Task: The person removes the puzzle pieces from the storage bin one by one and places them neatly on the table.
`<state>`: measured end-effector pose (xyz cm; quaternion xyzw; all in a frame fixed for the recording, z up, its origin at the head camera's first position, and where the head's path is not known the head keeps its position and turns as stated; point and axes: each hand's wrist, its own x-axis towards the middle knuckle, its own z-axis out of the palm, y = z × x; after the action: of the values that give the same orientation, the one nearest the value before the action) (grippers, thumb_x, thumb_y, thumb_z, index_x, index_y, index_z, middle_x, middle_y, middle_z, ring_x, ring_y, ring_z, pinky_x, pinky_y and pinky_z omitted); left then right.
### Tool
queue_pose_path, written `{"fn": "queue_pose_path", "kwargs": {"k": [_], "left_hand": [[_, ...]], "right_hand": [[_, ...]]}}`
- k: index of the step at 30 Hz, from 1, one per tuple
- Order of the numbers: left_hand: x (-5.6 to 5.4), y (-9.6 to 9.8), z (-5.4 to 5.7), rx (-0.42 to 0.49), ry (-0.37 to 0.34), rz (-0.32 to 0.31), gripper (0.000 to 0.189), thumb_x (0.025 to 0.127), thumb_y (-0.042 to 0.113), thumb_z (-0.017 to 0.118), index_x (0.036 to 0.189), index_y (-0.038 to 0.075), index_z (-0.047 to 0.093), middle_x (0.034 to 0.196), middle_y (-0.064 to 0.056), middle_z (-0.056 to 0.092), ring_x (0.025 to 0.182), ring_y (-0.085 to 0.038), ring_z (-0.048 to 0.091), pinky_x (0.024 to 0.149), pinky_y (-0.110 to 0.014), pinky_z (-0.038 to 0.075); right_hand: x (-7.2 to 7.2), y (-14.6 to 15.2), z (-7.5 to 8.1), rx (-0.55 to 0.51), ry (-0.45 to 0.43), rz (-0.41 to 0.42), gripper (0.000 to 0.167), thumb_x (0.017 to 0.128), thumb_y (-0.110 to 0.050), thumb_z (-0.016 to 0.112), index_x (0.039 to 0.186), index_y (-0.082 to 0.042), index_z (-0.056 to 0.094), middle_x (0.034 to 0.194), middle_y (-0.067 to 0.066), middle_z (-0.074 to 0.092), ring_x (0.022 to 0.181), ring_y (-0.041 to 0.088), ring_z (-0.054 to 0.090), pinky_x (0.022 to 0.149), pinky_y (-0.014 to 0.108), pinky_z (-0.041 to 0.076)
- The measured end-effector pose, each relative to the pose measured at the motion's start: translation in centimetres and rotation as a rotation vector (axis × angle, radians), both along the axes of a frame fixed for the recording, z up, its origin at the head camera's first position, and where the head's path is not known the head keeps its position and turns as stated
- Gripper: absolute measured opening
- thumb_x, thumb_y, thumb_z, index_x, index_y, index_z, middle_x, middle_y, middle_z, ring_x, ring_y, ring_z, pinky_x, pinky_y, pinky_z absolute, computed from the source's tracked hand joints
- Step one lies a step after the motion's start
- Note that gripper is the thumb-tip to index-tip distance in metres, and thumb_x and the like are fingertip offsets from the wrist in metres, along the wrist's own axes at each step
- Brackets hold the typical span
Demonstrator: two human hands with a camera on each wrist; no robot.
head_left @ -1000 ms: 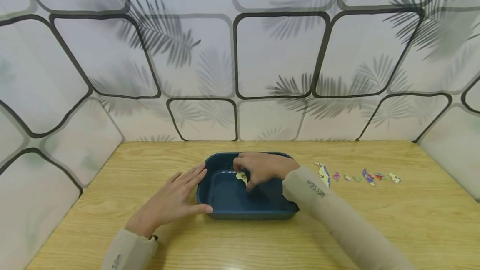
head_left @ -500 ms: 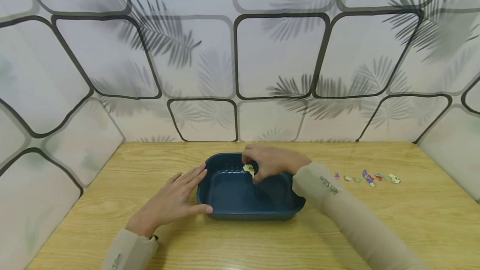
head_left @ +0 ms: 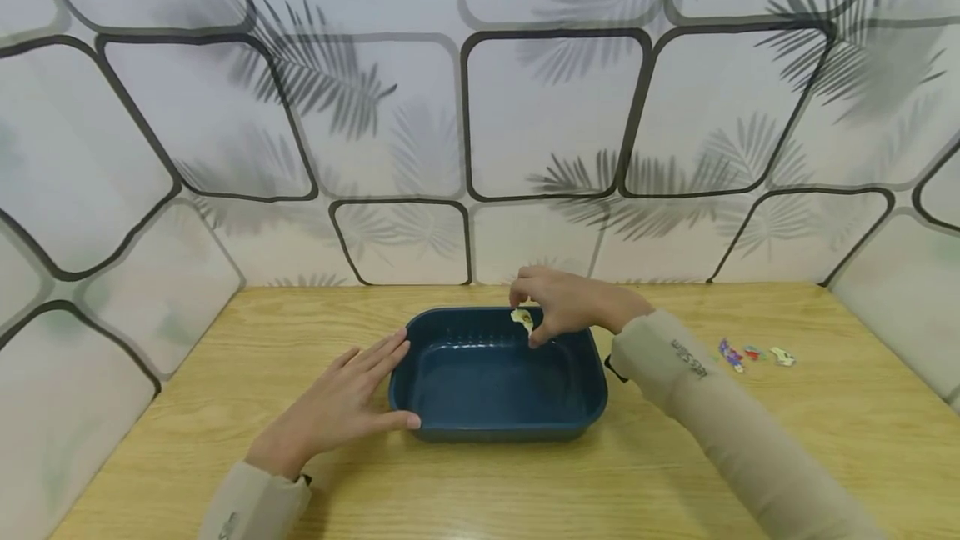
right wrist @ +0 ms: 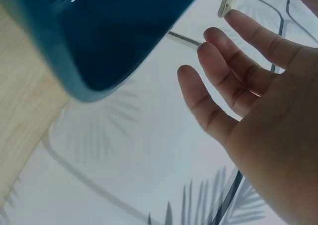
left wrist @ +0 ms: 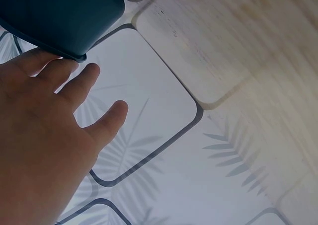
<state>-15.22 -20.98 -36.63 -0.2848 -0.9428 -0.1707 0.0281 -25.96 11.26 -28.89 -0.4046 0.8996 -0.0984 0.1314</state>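
A dark blue rectangular basin (head_left: 498,433) with rounded corners sits on the wooden table. Straight fingers of my left hand (head_left: 337,398) rest along its left rim, the thumb at the front left corner; the left wrist view shows the fingertips touching the basin's edge (left wrist: 64,16). Over the back right rim, my right hand (head_left: 573,302) pinches a small flat pale-yellow cutout (head_left: 522,319) with a brownish print between thumb and forefinger. In the right wrist view the cutout (right wrist: 228,1) is seen nearly edge-on at the forefinger's tip, while the other fingers are apart from it.
On the table right of the basin lie several small printed cutouts: a purple-blue one (head_left: 731,355), a red one (head_left: 753,352) and a pale one (head_left: 783,357). My right sleeve (head_left: 705,382) hides part of the table there. A patterned wall (head_left: 540,240) rises behind the table.
My right hand has carried the pinched cutout from inside the basin up, back and to the right, over the rear rim. The left hand stays on the left rim.
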Motion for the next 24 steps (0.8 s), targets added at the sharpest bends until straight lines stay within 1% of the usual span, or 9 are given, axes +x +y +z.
{"fn": "queue_pose_path", "kwargs": {"k": [6,10,14,19,24], "left_hand": [[0.0,0.0,-0.1,-0.002,0.016,-0.005,0.099,0.09,0.069,0.059,0.153,-0.005,0.039,0.162,-0.016,0.031,0.145,-0.037,0.036,0.109,-0.068,0.031],[0.0,0.0,-0.1,-0.006,0.018,-0.004,0.099,0.09,0.07,0.059,0.153,-0.004,0.039,0.163,-0.015,0.031,0.144,-0.037,0.037,0.109,-0.068,0.031],[0.0,0.1,-0.1,-0.01,0.014,-0.005,0.099,0.091,0.069,0.059,0.153,-0.004,0.039,0.163,-0.015,0.03,0.145,-0.037,0.036,0.109,-0.068,0.031],[0.0,0.1,-0.1,-0.012,0.011,-0.005,0.098,0.091,0.068,0.06,0.153,-0.005,0.039,0.163,-0.016,0.03,0.145,-0.037,0.036,0.109,-0.068,0.031],[0.0,0.1,0.0,-0.011,0.007,-0.002,0.098,0.091,0.068,0.06,0.153,-0.005,0.039,0.163,-0.016,0.03,0.145,-0.037,0.036,0.109,-0.068,0.031]], "right_hand": [[-0.1,1.3,-0.3,0.006,-0.002,-0.024,0.043,0.086,-0.023,0.084,0.12,-0.006,0.062,0.115,0.01,0.052,0.1,0.025,0.053,0.089,0.046,0.049],[-0.2,2.6,-0.5,-0.01,0.004,-0.045,0.042,0.086,-0.023,0.084,0.118,-0.007,0.061,0.113,0.011,0.052,0.101,0.028,0.054,0.088,0.048,0.05],[-0.3,4.1,-0.7,-0.052,0.013,-0.06,0.042,0.086,-0.021,0.084,0.117,-0.005,0.062,0.111,0.01,0.052,0.104,0.032,0.055,0.088,0.049,0.051],[-0.3,5.9,-1.0,-0.086,0.01,-0.095,0.044,0.086,-0.02,0.084,0.119,-0.004,0.061,0.116,0.01,0.053,0.108,0.037,0.057,0.089,0.052,0.051],[-0.3,7.0,-0.8,-0.096,0.02,-0.109,0.044,0.085,-0.02,0.084,0.119,-0.004,0.061,0.117,0.013,0.053,0.107,0.038,0.056,0.088,0.053,0.05]]}}
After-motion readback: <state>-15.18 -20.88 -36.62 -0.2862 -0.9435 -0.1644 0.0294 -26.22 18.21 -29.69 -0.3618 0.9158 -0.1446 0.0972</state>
